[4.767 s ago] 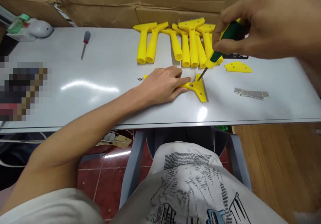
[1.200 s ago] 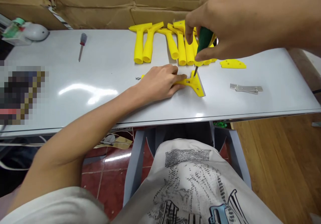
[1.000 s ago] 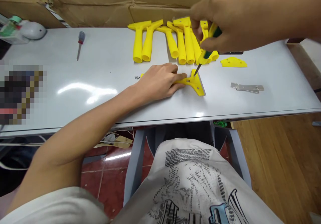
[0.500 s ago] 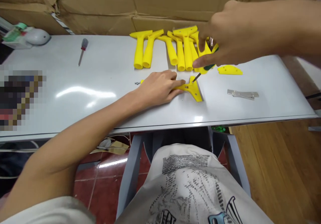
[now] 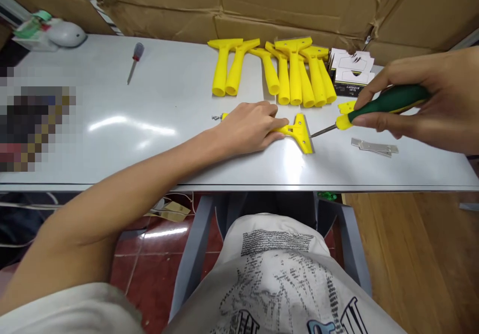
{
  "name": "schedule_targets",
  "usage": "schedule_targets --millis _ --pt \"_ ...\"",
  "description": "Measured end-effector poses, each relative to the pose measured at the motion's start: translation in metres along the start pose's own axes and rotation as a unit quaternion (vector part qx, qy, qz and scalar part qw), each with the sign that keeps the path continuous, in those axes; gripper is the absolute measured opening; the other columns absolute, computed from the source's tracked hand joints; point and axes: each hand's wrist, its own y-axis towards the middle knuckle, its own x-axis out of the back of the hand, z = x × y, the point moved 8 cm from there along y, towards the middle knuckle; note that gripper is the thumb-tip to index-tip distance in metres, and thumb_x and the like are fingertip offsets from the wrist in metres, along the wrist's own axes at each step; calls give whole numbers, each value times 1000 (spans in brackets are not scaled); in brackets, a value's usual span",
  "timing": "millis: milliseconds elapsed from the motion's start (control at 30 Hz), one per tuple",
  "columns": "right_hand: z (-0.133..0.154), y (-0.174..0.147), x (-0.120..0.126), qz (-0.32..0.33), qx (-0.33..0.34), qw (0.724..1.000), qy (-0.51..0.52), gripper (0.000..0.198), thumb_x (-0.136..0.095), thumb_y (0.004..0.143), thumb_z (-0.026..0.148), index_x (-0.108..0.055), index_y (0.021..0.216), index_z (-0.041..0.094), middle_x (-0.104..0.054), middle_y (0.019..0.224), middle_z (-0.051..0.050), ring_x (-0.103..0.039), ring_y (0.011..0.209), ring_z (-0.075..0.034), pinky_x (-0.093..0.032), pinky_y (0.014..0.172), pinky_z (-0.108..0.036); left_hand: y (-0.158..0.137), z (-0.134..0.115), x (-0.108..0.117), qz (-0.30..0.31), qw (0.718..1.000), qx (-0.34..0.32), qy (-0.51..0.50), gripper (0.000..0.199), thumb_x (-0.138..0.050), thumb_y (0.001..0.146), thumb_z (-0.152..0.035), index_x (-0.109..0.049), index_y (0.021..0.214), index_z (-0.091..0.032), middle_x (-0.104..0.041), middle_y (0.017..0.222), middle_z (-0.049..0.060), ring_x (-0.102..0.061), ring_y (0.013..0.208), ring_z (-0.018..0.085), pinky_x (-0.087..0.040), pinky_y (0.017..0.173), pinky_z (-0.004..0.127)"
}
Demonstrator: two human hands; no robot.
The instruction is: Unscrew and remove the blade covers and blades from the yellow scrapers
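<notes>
My left hand (image 5: 258, 124) is closed around the handle of a yellow scraper (image 5: 300, 133) and presses it flat on the white table (image 5: 179, 159). The scraper's wide head points right, with small screws showing on it; most of the handle lies under my hand. My right hand (image 5: 415, 109) grips a green and yellow screwdriver (image 5: 389, 105). Its tip points left, close to the head's right edge; whether it touches cannot be made out. Several small screws (image 5: 216, 118) lie just left of the scraper's handle end.
Several yellow scrapers (image 5: 295, 74) lie in a row at the back, beside small boxes (image 5: 352, 72). Metal blades (image 5: 375, 147) and a yellow plate (image 5: 346, 107) lie to the right. Another screwdriver (image 5: 134, 62) rests at the back left. Cardboard (image 5: 280, 9) stands behind the table.
My right hand has moved right and down with the screwdriver. Its tip has gone from a screw on the head to the head's right edge. My left hand still holds the scraper.
</notes>
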Motion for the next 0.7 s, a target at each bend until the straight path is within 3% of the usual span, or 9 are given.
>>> schedule_targets --millis 200,467,700 --pt "15 4 -21 25 -28 999 -4 31 -72 90 56 -84 103 31 -85 93 -6 -64 71 -25 -44 76 -44 -2 1 0 -19 1000 -13 3 36 -62 125 -38 -88 147 -26 -80 119 14 -77 112 37 -53 83 44" --pt "15 5 -21 37 2 999 26 21 -72 94 46 -84 104 32 -90 104 -3 -78 86 -28 -51 83 -46 -3 2 -1 -17 1000 -2 12 37 -62 125 -38 -88 148 -26 -80 119 14 -78 111 35 -52 82 41" --pt "18 3 -20 17 4 1000 15 21 -76 100 52 -88 105 35 -89 101 0 -78 82 -27 -53 80 -45 -1 1 -4 -11 999 -12 34 35 -63 126 -38 -88 148 -25 -81 120 14 -79 112 36 -52 81 41"
